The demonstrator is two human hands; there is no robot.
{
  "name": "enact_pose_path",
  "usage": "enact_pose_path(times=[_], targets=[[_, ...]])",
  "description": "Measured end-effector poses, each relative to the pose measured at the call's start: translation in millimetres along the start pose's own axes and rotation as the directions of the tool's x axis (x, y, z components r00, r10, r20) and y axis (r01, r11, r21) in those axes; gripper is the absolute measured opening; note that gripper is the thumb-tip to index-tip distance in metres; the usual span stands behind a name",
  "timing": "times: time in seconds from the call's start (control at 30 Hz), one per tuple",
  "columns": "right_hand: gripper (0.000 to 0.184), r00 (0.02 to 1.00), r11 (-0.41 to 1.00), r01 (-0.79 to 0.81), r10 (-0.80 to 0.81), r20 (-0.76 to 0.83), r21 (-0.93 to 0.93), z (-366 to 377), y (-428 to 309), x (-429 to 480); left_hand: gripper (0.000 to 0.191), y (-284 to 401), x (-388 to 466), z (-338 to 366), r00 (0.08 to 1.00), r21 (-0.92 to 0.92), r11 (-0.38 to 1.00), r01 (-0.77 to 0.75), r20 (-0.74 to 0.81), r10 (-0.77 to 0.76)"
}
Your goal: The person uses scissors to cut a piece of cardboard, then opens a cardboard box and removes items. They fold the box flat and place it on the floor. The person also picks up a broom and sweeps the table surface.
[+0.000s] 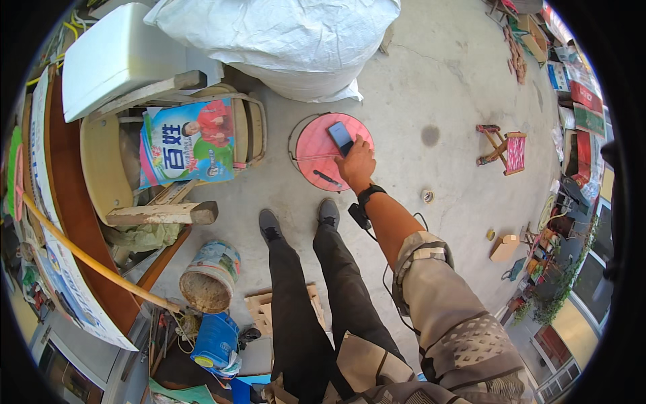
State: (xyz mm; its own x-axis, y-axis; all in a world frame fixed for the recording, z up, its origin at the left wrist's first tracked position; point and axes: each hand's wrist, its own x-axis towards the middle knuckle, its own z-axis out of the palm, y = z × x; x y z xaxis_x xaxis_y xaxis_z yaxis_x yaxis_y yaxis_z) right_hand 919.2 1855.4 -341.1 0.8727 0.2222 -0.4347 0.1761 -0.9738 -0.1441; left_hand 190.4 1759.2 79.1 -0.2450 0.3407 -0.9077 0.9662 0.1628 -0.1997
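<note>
My right hand (357, 160) reaches down over a round pink lid or tabletop (315, 139), its fingers at the lower end of a smartphone (340, 137). Whether the fingers grip the phone or only touch it, I cannot tell. A black utility knife or similar slim tool (327, 178) lies on the pink surface, left of the hand and nearer my feet. A wire handle curves around the left rim of the round object. A black band with a small device and a cable sits on my right wrist. My left hand is out of view.
A large white woven sack (303, 50) stands beyond the round object. At left are a chair with a printed bag (189, 141) and a dirty bucket (207, 283). A folding stool (504, 150) and a roll of tape (427, 196) are on the concrete floor at right.
</note>
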Motion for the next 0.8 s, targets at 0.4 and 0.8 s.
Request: enact_pose_path(times=[0.4,0.8], targets=[[0.057,0.988,0.986,0.103,-0.117,0.100,0.133,46,23,47,0.027,32,10,-39,1.000,0.112,0.994,-0.005,0.001,0.005],[0.058,0.720,0.449,-0.667,0.184,0.669,0.594,-63,168,-146,0.027,75,-7,-89,0.985,0.282,0.948,-0.148,-0.041,0.166]])
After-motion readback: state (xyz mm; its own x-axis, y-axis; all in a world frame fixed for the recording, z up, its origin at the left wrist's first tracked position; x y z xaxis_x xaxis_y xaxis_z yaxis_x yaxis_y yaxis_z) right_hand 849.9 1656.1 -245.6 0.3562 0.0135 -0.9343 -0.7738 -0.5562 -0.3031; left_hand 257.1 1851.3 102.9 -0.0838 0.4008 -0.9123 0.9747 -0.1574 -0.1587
